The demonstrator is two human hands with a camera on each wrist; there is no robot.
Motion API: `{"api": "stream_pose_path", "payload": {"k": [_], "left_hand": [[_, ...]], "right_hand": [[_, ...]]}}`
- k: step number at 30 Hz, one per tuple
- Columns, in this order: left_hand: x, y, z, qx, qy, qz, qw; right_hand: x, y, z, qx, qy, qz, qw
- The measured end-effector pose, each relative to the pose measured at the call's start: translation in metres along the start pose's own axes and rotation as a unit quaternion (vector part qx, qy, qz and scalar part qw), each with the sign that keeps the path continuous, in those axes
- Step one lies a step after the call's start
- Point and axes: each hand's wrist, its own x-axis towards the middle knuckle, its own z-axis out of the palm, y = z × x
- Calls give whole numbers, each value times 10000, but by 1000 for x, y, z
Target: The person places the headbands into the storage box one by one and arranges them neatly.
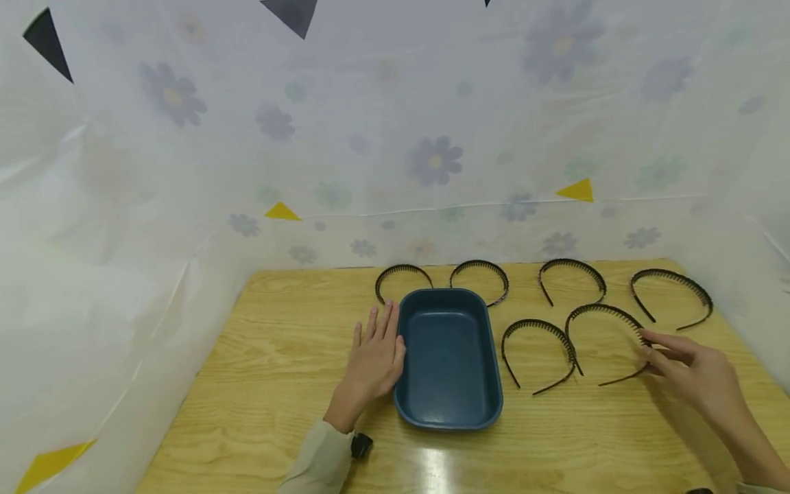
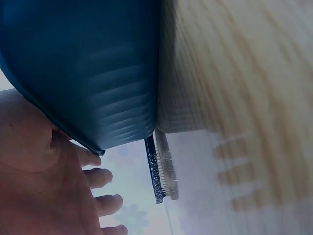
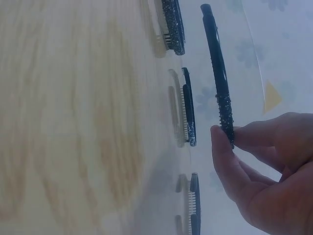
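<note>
A dark blue rectangular tub (image 1: 447, 367) stands on the wooden table, nothing inside it. My left hand (image 1: 372, 360) rests along its left side with straight fingers, and in the left wrist view the palm lies at the rim of the tub (image 2: 93, 73). To the right, my right hand (image 1: 700, 374) pinches the side of a black toothed headband (image 1: 622, 313) between thumb and fingers. The right wrist view shows this headband (image 3: 217, 63) raised above the table, with glittery beads near the fingertips. Just left of it, another headband (image 1: 535, 322) lies on the table and overlaps it in the head view.
Behind the tub lie two more headbands, one at the left (image 1: 404, 267) and one at the right (image 1: 480, 263). Another two, a middle one (image 1: 569, 261) and a far right one (image 1: 673, 274), lie toward the back right. A flower-printed white sheet (image 1: 370, 165) encloses the table.
</note>
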Motion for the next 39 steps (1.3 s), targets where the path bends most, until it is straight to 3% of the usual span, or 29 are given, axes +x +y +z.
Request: {"api": "stream_pose_path", "payload": {"k": [12,29,39], "left_hand": [[2,0,0,44,70,17,10000],[0,-2,2,3,93,99,9999],[0,0,1,-104,89,103,9999]], "right_hand": [[12,-18,5,326,29,-473,9983],[17,-35,9,775,32,-616,9951],[20,-56,11,1062,18,-690,9919]]}}
